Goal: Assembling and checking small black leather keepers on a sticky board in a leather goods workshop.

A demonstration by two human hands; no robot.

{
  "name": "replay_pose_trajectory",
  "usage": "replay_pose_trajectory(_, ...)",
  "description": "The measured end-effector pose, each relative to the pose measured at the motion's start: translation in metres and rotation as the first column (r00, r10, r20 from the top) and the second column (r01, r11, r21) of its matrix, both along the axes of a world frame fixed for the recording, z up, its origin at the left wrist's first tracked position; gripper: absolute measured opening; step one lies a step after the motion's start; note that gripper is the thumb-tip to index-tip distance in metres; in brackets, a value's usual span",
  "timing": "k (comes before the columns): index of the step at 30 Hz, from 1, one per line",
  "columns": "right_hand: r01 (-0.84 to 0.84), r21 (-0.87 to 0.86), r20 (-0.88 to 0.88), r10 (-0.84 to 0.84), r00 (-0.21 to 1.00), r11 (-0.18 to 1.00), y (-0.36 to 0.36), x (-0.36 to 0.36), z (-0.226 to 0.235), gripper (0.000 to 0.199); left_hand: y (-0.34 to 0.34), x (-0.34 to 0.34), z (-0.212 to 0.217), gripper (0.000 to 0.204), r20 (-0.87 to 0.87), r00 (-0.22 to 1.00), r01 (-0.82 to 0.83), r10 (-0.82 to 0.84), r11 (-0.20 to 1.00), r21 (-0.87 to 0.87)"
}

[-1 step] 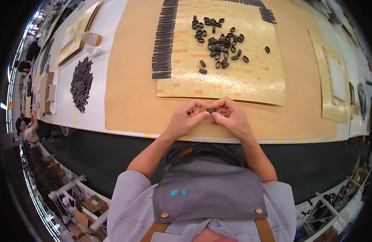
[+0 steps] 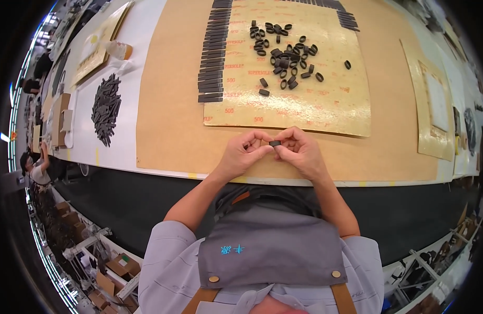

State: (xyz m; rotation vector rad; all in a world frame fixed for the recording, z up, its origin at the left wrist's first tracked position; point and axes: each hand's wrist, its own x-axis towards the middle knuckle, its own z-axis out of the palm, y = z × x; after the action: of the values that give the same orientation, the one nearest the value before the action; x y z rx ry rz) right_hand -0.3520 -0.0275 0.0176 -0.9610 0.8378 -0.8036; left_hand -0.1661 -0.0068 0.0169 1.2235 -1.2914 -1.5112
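Note:
Between my two hands, a small black strap loop point(image 2: 275, 143) is pinched by its ends above the tan work surface. My left hand point(image 2: 240, 155) grips one end with thumb and forefinger. The thumb and fingers of my right hand point(image 2: 303, 156) are closed on the other end; fingertips partly cover the loop. Just beyond my hands lies a shiny yellowish sheet point(image 2: 325, 112) with red print. Several similar finished-looking black loops point(image 2: 284, 64) are scattered over it. A row of flat black strips point(image 2: 210, 68) lines the sheet's left edge, with more along its far edge.
On the white table part at left lies a heap of black strips point(image 2: 106, 109), near a bottle with amber liquid point(image 2: 121, 51). A cardboard box point(image 2: 60, 119) stands farther left. Another yellowish board point(image 2: 430, 144) lies at right. The table's front edge point(image 2: 283, 181) runs beneath my forearms.

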Motion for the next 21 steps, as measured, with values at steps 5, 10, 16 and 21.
replay_pose_trajectory(5, -0.051, 0.03, 0.026, 0.051, 0.998, 0.998, 0.0, -0.004, 0.005, 0.017, 0.002, 0.002, -0.001, 0.016, 0.002, 1.0, 0.014, -0.014, 1.0, -0.009)
replay_pose_trajectory(10, -0.334, 0.08, -0.086, 0.34, 0.936, 0.939, -0.01, -0.026, 0.005, 0.028, -0.003, -0.004, -0.013, 0.016, 0.233, 0.972, 0.041, -0.013, 0.993, -0.114)
replay_pose_trajectory(16, -0.477, 0.007, -0.094, 0.475, 0.875, 0.879, -0.009, -0.015, 0.012, 0.027, 0.005, 0.004, -0.018, 0.013, 0.119, 0.993, 0.041, -0.024, 0.989, -0.144)
replay_pose_trajectory(21, -0.155, -0.614, -0.518, -0.247, 0.819, 0.773, -0.036, -0.019, 0.001, 0.026, 0.0, -0.004, -0.007, 0.03, -0.289, 0.954, 0.1, -0.082, 0.994, 0.047)
